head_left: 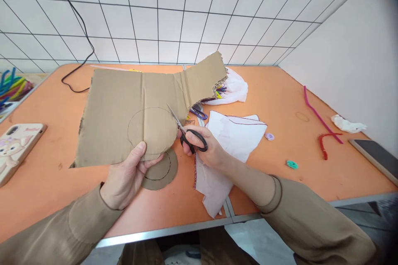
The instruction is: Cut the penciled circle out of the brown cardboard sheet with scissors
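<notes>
A large brown piece of cardboard (112, 103) with a circle drawn on it is held up over the table. My left hand (129, 174) grips its lower edge, thumb on top by the circle's bottom. My right hand (208, 145) is closed on black-handled scissors (196, 140). Their blades lie at the right side of the drawn circle, where the edge is cut along the curve. Under the cardboard, a round cardboard disc (160, 180) with an inner circle drawn on it lies on the table, partly hidden.
White cloth with red stitching (236, 136) lies right of the disc. A white bag (238, 87) sits behind. Two phones, one in a cartoon case (21, 145) and one dark (377, 159), flank the orange table (273, 91). Fuzzy stems (320, 112) and a teal ring (292, 165) lie right.
</notes>
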Motion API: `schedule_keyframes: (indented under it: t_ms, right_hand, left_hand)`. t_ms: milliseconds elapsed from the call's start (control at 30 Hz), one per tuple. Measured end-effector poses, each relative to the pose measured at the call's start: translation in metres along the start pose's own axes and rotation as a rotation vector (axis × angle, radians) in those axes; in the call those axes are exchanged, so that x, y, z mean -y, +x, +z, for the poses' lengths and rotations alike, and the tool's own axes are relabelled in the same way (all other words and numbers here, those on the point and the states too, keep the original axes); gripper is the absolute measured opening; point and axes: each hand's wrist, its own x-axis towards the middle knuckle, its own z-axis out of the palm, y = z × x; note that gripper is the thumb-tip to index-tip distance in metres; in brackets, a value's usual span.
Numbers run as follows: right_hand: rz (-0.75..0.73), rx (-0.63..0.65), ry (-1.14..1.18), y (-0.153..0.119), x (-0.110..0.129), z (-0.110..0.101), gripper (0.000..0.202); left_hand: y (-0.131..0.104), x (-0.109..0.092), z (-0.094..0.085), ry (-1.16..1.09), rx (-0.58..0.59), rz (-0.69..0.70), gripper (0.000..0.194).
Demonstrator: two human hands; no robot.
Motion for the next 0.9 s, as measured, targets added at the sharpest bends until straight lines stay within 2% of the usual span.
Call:
schedule_keyframes:
  t_ms: [233,467,567,633,767,900]
  right_hand:
    - [-0.029,-0.056,-0.076,-0.004,0.003,0.004,0.037]
    - [-0.112,-0.060,-0.126,-0.007,0.001,0.004,0.041]
    - [-0.069,0.036,-0.051,-0.003,-0.001,0.002,0.040]
    - [-0.043,0.117,-0.008,0.000,-0.002,0.000,0.047]
    - [-0.052,0.207,0.034,0.001,-0.002,-0.002,0.049]
    - [0.015,0.286,0.045,-0.006,0.001,0.000,0.055]
  left_hand:
    - [0.001,-0.002,-0.002,0.004,-0.002,0.009,0.057]
    - [0.002,-0.005,-0.003,0.041,0.002,0.024,0.060]
    - [0.004,-0.008,-0.004,0.069,-0.014,0.103,0.063]
    - [0.005,-0.009,-0.006,0.088,-0.008,0.145,0.065]
    - [0.008,-0.008,-0.006,0.090,-0.001,0.161,0.063]
    - [0.015,-0.015,-0.004,0.042,-0.019,0.193,0.047]
